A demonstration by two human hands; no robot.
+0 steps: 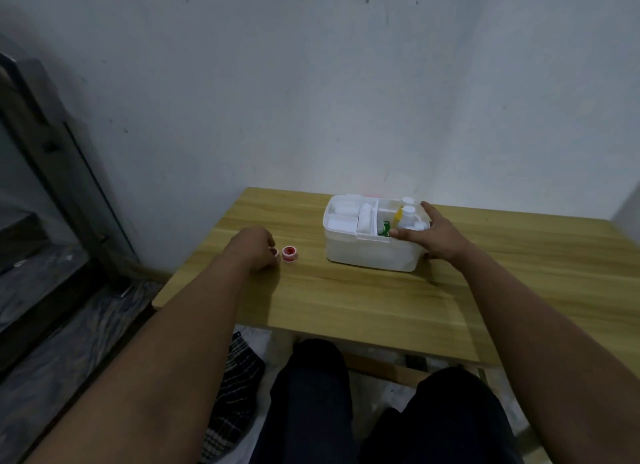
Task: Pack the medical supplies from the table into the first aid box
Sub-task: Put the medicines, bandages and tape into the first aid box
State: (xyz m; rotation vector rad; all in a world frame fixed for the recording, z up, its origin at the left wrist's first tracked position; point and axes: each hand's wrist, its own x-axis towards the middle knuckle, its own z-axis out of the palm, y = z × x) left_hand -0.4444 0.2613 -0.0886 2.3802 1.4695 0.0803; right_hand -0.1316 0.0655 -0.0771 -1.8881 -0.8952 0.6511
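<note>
A white first aid box (pixel 360 252) stands open on the wooden table (pixel 346 301). Its left part holds white rolls and pads; its right part holds white bottles (pixel 408 214), a yellow-topped one and a green packet. My right hand (pixel 433 236) rests over the box's right end, fingers spread; whether it grips a bottle I cannot tell. A red and white tape roll (pixel 289 253) sits on the table left of the box. My left hand (pixel 256 250) is curled just left of that roll, and a second red roll (pixel 274 252) shows at its fingertips.
The table stands against a white wall (pixel 311 100). A dark framed panel (pixel 52 172) leans at the left over a dark patterned floor. My legs in dark trousers (pixel 311 401) are under the table's near edge, with a striped cloth (pixel 235 387) beside them.
</note>
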